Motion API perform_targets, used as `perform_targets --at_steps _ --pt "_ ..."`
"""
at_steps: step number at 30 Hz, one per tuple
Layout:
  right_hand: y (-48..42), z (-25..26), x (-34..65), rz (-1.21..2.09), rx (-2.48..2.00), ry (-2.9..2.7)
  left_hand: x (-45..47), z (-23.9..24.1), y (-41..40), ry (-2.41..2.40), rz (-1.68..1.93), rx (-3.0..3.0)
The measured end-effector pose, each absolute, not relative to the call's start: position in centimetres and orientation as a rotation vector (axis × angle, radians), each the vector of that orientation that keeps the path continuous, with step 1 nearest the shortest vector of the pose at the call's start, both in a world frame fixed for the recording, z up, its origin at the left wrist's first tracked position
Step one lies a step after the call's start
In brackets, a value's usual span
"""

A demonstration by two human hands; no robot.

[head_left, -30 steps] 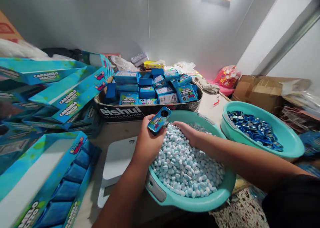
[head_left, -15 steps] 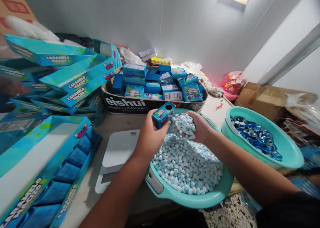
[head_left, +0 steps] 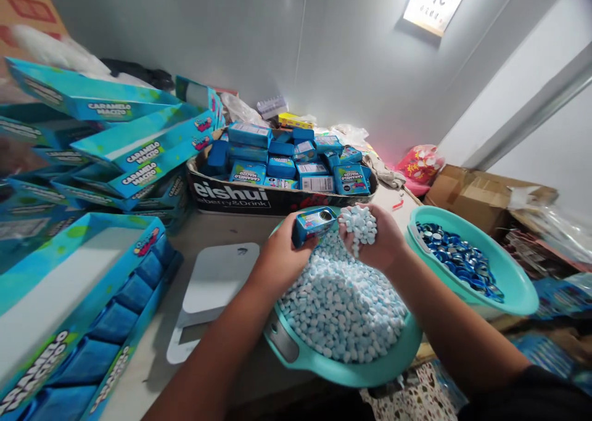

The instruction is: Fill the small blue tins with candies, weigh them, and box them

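At the far left, open blue cartons lie nested crosswise in a leaning stack, probably to save room on the table. On the near left, a longer display carton stands by itself, its white inner panel showing; along its right side sits a row of blue packs, too blurred to tell closely. Right of it, a white scale lies flat on the table beside the left forearm, seemingly within easy reach.

The left hand is wrapped around a blue tin, tilted over the left part of the near basin; its round opening faces up and right, apparently to meet the other palm. Behind, at the far middle, a black-sided cardboard tray is heaped with similar blue tins, lying at various angles.

The near basin, turquoise, is piled with pale blue and white candies. Above it the right hand is cupped close to the tin, holding a heaped handful, likely kept over the basin so that any spill drops back.

Farther right, a second turquoise basin holds shiny blue and silver caps.
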State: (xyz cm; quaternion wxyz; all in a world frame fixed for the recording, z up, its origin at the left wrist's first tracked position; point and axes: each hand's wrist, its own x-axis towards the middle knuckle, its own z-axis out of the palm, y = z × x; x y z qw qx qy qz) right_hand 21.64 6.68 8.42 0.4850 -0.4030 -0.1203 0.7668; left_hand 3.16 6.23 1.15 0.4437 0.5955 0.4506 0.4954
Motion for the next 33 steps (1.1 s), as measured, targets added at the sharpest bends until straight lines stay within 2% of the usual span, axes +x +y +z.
perform_targets --at_steps 7,15,24,33 --pt "6.4 9.1 21.7 1.742 -0.873 -0.28 3.0 1.0 6.0 1.14 1.143 1.673" --pt "7.7 10.0 19.9 1.427 -0.801 -0.286 3.0 1.2 5.8 1.174 1.077 1.743" --pt "8.4 9.5 19.3 1.384 -0.785 -0.35 2.8 1.8 5.4 1.162 1.059 1.78" --pt "8.7 8.5 19.1 1.309 -0.756 -0.425 2.8 2.6 5.4 1.142 0.881 1.847"
